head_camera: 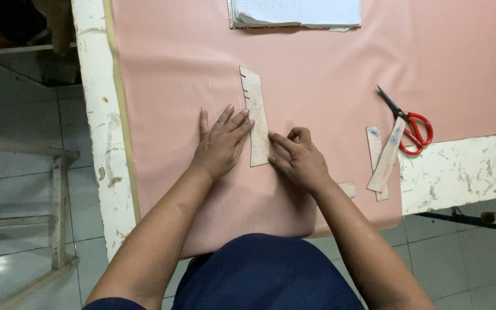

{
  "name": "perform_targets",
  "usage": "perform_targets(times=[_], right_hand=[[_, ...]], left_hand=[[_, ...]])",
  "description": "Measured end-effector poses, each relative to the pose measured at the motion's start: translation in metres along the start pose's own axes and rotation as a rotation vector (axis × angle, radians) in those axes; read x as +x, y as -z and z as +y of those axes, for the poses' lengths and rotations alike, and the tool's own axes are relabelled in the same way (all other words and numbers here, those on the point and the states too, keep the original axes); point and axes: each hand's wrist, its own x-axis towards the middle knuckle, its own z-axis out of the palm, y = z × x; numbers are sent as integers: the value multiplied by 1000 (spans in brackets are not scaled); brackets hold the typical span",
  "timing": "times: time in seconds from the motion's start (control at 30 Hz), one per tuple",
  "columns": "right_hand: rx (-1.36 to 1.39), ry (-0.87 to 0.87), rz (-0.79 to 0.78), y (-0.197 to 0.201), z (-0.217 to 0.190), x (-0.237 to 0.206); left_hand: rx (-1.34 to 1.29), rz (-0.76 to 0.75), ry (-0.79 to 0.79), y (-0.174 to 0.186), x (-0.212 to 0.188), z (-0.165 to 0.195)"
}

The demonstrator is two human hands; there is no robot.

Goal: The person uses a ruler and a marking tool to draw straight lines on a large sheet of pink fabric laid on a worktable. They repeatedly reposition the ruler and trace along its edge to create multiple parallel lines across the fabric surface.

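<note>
Left hand (220, 143) flat, fingers spread, pressing long pale template (255, 116) onto pink fabric (190, 69). Right hand (297, 158) fingers curled together at template's lower right edge. Template: narrow strip, notched along upper left side, lying near fabric centre.

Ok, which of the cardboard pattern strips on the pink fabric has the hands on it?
The long notched strip at centre: the left hand presses its left edge, the right hand its lower right. The two crossed strips by the red scissors lie untouched.

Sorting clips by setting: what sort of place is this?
Probably a sewing or garment workshop: pink fabric spread over a worn white table, a notched cardboard pattern piece under both hands, red-handled scissors nearby.
</note>
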Motion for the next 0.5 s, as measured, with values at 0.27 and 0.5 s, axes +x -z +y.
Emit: perform_targets(times=[0.27, 0.5], right_hand=[[-8, 4, -3, 0, -1, 0], [-7, -5, -19, -1, -1, 0]], left_hand=[[11, -166, -21, 20, -1, 3], [18, -146, -36, 24, -2, 7]])
